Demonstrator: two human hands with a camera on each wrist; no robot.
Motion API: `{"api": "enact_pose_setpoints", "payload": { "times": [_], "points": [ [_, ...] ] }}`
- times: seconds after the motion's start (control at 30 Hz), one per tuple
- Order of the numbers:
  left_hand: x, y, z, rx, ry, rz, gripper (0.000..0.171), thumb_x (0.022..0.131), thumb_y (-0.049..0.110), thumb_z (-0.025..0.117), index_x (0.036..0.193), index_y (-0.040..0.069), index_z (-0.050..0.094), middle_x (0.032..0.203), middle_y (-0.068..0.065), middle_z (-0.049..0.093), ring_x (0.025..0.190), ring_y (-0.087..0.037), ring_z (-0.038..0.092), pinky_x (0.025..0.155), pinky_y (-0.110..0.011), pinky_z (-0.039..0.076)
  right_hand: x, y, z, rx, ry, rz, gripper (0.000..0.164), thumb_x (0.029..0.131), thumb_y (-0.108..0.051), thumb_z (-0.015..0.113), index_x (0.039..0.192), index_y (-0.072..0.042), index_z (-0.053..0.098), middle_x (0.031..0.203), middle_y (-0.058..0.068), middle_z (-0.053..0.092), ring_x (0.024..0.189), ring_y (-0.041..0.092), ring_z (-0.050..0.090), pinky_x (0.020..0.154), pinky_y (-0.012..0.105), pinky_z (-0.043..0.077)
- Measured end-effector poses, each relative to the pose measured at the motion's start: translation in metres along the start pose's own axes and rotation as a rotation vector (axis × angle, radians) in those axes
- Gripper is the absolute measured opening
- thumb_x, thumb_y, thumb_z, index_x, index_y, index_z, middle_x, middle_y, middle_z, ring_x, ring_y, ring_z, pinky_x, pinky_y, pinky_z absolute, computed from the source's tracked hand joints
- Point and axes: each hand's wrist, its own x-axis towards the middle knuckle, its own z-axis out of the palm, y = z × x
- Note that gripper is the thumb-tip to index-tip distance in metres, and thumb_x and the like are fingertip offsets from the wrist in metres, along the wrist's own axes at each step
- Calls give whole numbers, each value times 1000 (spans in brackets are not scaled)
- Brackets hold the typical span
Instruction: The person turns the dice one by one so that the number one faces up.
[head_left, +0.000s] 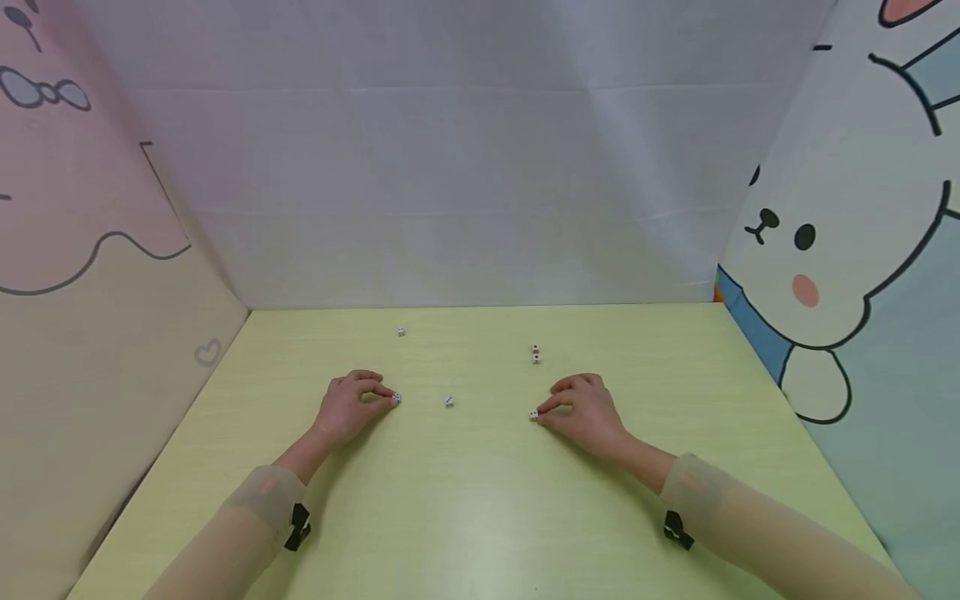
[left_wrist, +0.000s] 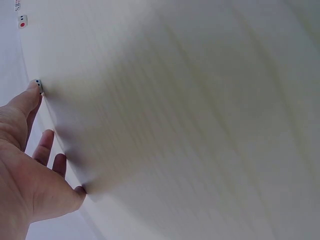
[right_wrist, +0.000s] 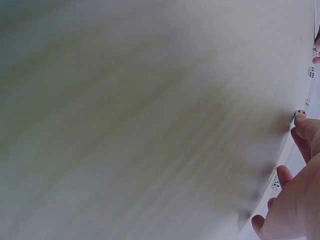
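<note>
Thumb and forefinger of my left hand [head_left: 351, 406] pinch a small white die [head_left: 397, 398] at the left of the table; in the left wrist view this die [left_wrist: 38, 86] shows dark pips at the thumb tip. Over to the right, my right hand [head_left: 587, 414] pinches another white die [head_left: 533, 414] between thumb and forefinger. Red pips show on that die [right_wrist: 300, 114] in the right wrist view. Between the hands lies a loose die [head_left: 449, 402], nearer the left one. The other fingers of both hands are spread loosely, their tips close to the tabletop.
Farther back on the pale yellow-green table [head_left: 480, 500] lies a single die [head_left: 401, 332]. Toward the right, a die [head_left: 536, 359] with a red pip has another die [head_left: 535, 348] directly behind or above it. A white back wall [head_left: 465, 167] and cartoon-printed side panels enclose the table.
</note>
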Motion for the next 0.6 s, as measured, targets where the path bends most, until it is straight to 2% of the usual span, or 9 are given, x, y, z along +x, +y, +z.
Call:
{"api": "enact_pose_setpoints", "payload": {
  "times": [0.33,0.6],
  "points": [
    [1,0,0,11,3,3,22,95,29,75,105,11,81,137,-19,58,132,-52,40,109,-65,28,0,-1,-4,-32,0,9,12,84,-32,86,94,-26,84,122,4,65,128,36,42,105,57,35],
    [0,1,0,14,0,9,20,96,27,74,104,10,80,136,-19,58,133,-51,40,111,-65,26,2,-4,-12,-142,17,-56,20,84,-33,85,101,-23,83,125,5,64,128,37,43,105,58,36]
  ]
}}
